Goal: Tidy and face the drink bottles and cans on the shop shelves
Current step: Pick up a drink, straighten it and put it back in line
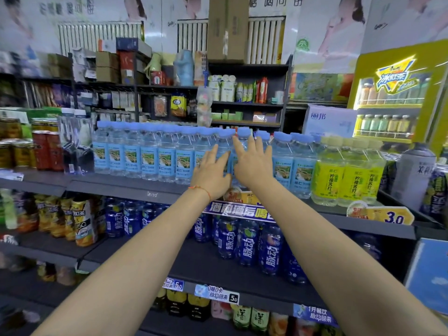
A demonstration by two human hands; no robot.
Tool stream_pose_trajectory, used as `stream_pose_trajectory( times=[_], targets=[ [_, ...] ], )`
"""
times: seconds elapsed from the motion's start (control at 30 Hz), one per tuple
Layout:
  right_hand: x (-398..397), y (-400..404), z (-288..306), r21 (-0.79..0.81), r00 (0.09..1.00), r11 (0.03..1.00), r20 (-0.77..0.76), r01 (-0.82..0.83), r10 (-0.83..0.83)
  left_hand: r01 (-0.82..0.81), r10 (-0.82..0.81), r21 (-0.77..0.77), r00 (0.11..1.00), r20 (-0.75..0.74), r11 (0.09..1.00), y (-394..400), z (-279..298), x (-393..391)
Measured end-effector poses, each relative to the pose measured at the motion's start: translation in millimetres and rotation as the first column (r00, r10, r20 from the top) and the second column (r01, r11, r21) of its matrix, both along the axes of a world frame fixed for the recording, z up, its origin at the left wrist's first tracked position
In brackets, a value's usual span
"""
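A long row of clear water bottles with light-blue caps and blue labels stands along the top shelf. My left hand and my right hand are side by side in front of the middle of this row, fingers spread. Both hands reach up against the bottles and hide a few of them; I cannot tell whether the fingers touch them. One blue-capped bottle shows just above my right fingertips. Neither hand holds anything.
Yellow lemon-soda bottles stand right of the water, a grey bottle beyond them. Red and gold cans are at the left. Dark-blue drink bottles fill the shelf below. A lit drinks fridge stands at the far right.
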State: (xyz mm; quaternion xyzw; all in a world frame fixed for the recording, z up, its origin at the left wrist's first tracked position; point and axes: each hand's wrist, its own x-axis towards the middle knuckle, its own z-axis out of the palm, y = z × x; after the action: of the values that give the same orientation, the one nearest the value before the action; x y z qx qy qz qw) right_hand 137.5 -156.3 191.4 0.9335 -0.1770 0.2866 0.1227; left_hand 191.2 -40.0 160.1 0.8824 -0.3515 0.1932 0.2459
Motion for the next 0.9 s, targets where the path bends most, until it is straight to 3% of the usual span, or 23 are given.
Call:
stream_pose_trajectory(
  times=[0.3,0.47,0.6,0.73,0.83,0.9],
  targets=[
    [23.6,-18.2,4.9,-0.168,0.999,0.985,0.006,0.049,-0.049,-0.064,0.058,0.048,0.991,0.121,0.997,-19.1,3.5,30.6],
    [31.8,-19.7,-3.5,-0.211,0.998,0.976,0.042,0.054,-0.046,-0.082,0.081,-0.007,0.976,0.2,0.997,-23.4,-5.2,36.1],
    [30.7,-18.3,-5.9,-0.239,0.997,0.968,0.014,0.081,-0.08,-0.065,0.062,0.01,0.982,0.178,0.998,-20.5,-4.3,34.5],
    [15.4,-8.7,-9.7,-0.142,0.998,0.988,-0.007,0.053,-0.055,-0.027,0.023,0.05,0.996,0.083,0.998,-8.3,-2.5,25.3],
    [-3.8,11.3,-34.0,-0.078,0.965,0.995,0.249,-0.07,0.087,0.002,0.001,-0.107,0.999,0.033,0.994,11.2,-15.3,1.3],
    [-15.7,28.3,-62.2,-0.151,0.859,0.965,0.439,-0.216,0.261,-0.029,0.051,-0.293,0.996,0.07,0.956,30.1,-35.9,-19.3]
  ],
)
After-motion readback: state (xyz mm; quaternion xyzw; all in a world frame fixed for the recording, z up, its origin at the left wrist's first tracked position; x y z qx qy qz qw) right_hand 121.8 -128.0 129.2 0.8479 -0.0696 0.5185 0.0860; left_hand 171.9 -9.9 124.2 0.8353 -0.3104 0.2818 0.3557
